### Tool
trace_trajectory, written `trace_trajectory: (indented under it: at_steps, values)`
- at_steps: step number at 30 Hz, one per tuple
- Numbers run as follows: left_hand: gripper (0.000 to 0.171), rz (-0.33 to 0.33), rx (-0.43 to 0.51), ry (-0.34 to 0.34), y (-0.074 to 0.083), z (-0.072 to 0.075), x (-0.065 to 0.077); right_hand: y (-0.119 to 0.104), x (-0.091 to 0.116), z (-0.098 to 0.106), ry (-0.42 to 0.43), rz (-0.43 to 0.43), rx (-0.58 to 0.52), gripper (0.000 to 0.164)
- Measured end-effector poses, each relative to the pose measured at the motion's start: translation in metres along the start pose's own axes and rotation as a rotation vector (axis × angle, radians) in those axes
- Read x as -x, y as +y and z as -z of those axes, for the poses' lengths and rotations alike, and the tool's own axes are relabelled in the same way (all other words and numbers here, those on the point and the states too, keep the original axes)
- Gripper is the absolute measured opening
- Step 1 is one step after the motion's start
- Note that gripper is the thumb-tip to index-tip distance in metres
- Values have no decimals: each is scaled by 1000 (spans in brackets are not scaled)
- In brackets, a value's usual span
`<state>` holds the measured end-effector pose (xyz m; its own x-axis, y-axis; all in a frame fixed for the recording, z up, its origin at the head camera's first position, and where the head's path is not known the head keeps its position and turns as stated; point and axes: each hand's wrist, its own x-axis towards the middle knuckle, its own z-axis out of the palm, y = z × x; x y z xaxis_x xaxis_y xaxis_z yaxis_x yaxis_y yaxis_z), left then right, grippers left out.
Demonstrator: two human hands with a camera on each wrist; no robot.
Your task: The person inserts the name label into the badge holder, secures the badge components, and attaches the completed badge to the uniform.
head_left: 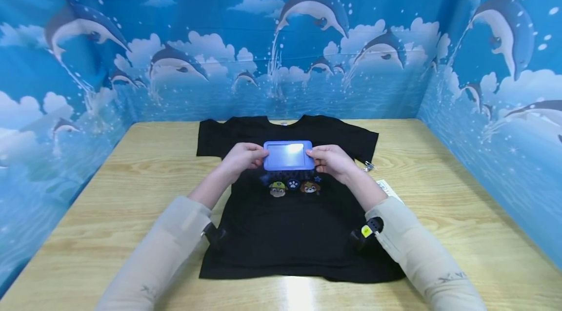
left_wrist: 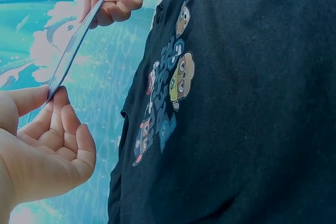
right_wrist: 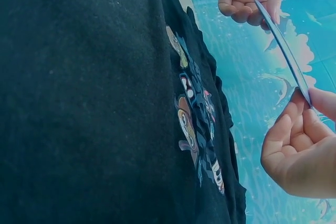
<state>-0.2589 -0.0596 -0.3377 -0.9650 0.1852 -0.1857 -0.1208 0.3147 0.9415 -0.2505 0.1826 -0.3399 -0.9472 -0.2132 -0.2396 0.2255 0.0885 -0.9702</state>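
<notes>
A thin, flat blue card holder (head_left: 287, 155) with rounded corners and a glossy middle panel is held up level above the shirt. My left hand (head_left: 245, 158) pinches its left edge between thumb and fingers. At the opposite edge, my right hand (head_left: 332, 160) pinches it in the same way. From the left wrist view the card holder (left_wrist: 76, 48) shows nearly edge-on. Below it, a black T-shirt (head_left: 303, 238) lies spread out, neckline away from me. Cartoon dog faces (head_left: 277, 189) and a paw badge are printed on its chest; the holder hides part of the print.
Beside the shirt's right sleeve lies a small metal clip (head_left: 369, 166). A white printed strip (head_left: 388, 189) shows partly behind my right forearm. The wooden table (head_left: 443, 194) is bordered at the back and sides by a blue dolphin-patterned curtain (head_left: 210, 91).
</notes>
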Motion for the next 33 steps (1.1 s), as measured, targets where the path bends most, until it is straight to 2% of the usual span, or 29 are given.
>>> trace_trajectory:
  at_steps: [10, 17, 24, 33]
  values:
    - [24, -46, -12, 7, -1, 3, 1, 3, -4, 1, 35, 39, 201, 21]
    - [27, -43, 0, 50, 1, 5, 0, 1, -5, 1, 40, 40, 229, 22]
    - [26, -61, -21, 63, 0, 6, -1, 1, -6, 1, 39, 50, 231, 29]
    - [27, -54, -15, 85, -2, 7, -1, 2, -5, 0, 46, 39, 216, 44]
